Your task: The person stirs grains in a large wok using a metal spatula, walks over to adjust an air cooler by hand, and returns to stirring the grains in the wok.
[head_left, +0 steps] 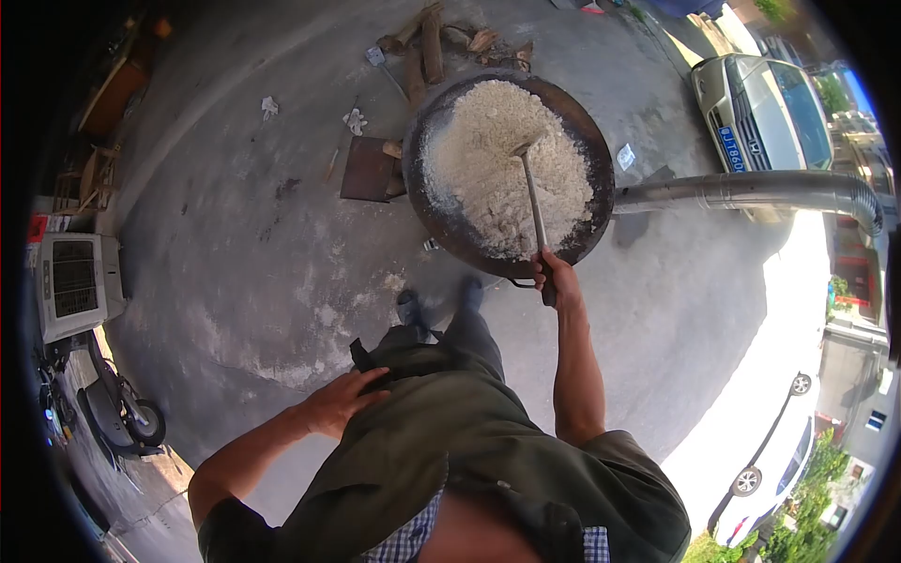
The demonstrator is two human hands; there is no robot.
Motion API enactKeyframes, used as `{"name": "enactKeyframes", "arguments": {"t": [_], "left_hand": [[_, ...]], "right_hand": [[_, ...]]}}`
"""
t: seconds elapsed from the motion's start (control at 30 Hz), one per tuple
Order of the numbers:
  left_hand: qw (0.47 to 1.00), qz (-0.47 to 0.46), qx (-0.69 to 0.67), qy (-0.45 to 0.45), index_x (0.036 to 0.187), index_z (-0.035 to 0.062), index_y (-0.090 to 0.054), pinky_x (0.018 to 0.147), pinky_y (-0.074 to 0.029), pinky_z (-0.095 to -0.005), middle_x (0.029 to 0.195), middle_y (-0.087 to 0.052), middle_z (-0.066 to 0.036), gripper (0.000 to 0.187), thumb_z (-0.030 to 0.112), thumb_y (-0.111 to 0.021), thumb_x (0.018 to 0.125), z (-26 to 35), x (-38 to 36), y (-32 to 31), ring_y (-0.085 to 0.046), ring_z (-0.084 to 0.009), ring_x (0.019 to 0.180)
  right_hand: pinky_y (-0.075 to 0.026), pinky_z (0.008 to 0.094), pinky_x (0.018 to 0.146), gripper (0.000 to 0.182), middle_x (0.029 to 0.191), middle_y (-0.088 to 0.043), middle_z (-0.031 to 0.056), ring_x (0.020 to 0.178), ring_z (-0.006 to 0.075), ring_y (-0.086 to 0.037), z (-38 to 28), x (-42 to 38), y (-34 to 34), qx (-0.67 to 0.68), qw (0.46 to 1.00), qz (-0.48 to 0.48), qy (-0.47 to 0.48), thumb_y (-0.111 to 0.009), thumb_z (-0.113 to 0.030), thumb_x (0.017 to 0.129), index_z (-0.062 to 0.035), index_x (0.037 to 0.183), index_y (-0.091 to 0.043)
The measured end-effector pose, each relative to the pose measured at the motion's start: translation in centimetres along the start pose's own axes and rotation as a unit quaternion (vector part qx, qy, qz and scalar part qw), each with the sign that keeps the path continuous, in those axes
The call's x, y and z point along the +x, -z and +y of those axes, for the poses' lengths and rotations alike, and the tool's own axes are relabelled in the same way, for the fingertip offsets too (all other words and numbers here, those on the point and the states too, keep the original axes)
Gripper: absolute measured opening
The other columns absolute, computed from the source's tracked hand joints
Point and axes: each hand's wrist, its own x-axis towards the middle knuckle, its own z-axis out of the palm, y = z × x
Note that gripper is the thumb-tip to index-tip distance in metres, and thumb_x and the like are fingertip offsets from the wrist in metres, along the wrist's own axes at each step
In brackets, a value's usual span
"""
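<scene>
Right hand [554, 277]: fingers clenched round spatula handle [536, 220], blade in rice [502, 169] filling wok [441, 216].
Left hand [343, 399]: fingers released, flat on hip.

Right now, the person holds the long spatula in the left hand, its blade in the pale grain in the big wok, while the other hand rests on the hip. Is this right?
Not quite: the head view shows the right hand gripping the long spatula. Its blade is in the pale grain in the big wok, and it is the left hand that rests on the hip.
</scene>
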Motion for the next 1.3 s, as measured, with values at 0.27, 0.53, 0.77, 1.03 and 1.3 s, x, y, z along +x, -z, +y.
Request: {"name": "enactKeyframes", "arguments": {"t": [0.27,0.53,0.77,1.03,1.3], "left_hand": [[0.997,-0.060,-0.038,-0.015,0.148,0.0130,-0.041,0.102,-0.043,-0.0495,0.156,-0.026,-0.027,0.089,0.029,-0.080,0.069,-0.8,1.3,2.4,-0.047,-0.0426,0.124],[0.998,-0.047,-0.031,-0.015,0.142,0.0133,-0.049,0.100,-0.045,-0.0482,0.155,-0.029,-0.026,0.087,0.032,-0.082,0.064,-1.1,1.7,2.0,-0.050,-0.0404,0.119],[0.999,-0.003,-0.032,0.002,0.138,0.0146,-0.054,0.093,-0.048,-0.0465,0.152,-0.033,-0.025,0.086,0.039,-0.085,0.062,-0.1,0.8,0.3,-0.055,-0.0391,0.109],[0.997,-0.003,-0.070,0.021,0.150,0.0214,-0.036,0.101,-0.045,-0.0512,0.157,-0.024,-0.028,0.094,0.034,-0.082,0.069,0.3,-0.6,-0.6,-0.048,-0.0465,0.124],[0.998,-0.019,-0.062,0.009,0.148,0.0175,-0.040,0.101,-0.044,-0.0507,0.156,-0.027,-0.026,0.092,0.034,-0.083,0.067,-0.7,-0.9,0.1,-0.046,-0.0460,0.125]], "right_hand": [[-0.042,0.0272,0.043,0.035,0.065,-0.056,0.0003,0.049,0.0106,-0.053,-4.6,-11.7,4.7,-0.337,0.937,0.065,-0.059,-0.064,-0.036,0.099,-0.0021,0.091,-0.065],[-0.044,0.0329,0.040,0.033,0.059,-0.059,0.0059,0.044,0.0164,-0.059,-8.8,-2.4,-0.6,-0.643,0.763,-0.057,-0.026,-0.070,-0.027,0.092,0.0050,0.082,-0.069],[-0.051,0.0402,0.047,0.042,0.057,-0.061,0.0120,0.051,0.0243,-0.064,0.1,14.2,-11.5,-0.539,0.827,0.124,0.097,-0.064,-0.030,0.096,0.0079,0.076,-0.066],[-0.045,0.0308,0.048,0.034,0.071,-0.057,0.0031,0.054,0.0150,-0.054,0.3,8.0,-10.8,0.038,0.999,0.033,-0.002,-0.056,-0.036,0.103,-0.0049,0.091,-0.062],[-0.044,0.0303,0.043,0.034,0.063,-0.056,0.0009,0.048,0.0120,-0.054,-6.8,-6.8,-0.5,-0.442,0.894,0.059,-0.040,-0.065,-0.031,0.098,0.0005,0.086,-0.066]]}}
